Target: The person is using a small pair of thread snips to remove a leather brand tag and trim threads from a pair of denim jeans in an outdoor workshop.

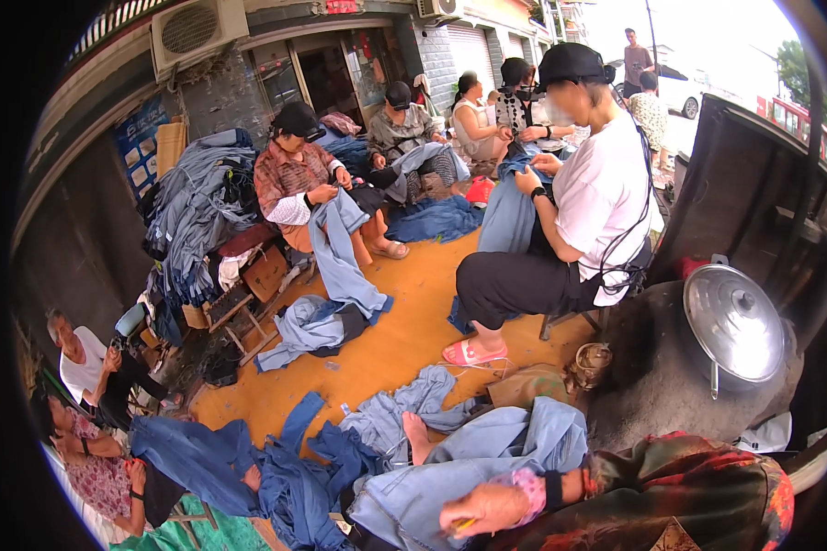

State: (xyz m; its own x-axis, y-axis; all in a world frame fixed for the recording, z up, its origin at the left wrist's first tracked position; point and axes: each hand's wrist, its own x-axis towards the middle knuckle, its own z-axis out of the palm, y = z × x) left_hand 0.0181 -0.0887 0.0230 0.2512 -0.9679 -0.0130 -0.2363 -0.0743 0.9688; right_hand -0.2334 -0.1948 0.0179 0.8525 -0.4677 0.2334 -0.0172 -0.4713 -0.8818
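Observation:
My right hand comes in at the bottom from a patterned red and dark-green sleeve, with a dark band on the wrist. Its fingers are curled on a small yellow object, too small to make out clearly. It rests over pale blue jeans spread at the bottom centre. Darker blue jeans lie heaped to the left of these, and more pale denim lies beyond, with a bare foot among it. My left hand is not in view.
Several seated co-workers handle denim around an orange mat. A jeans pile is at the left back. At right, a lidded metal pot sits on a dark stand. Two people sit at far left; a person stands far back.

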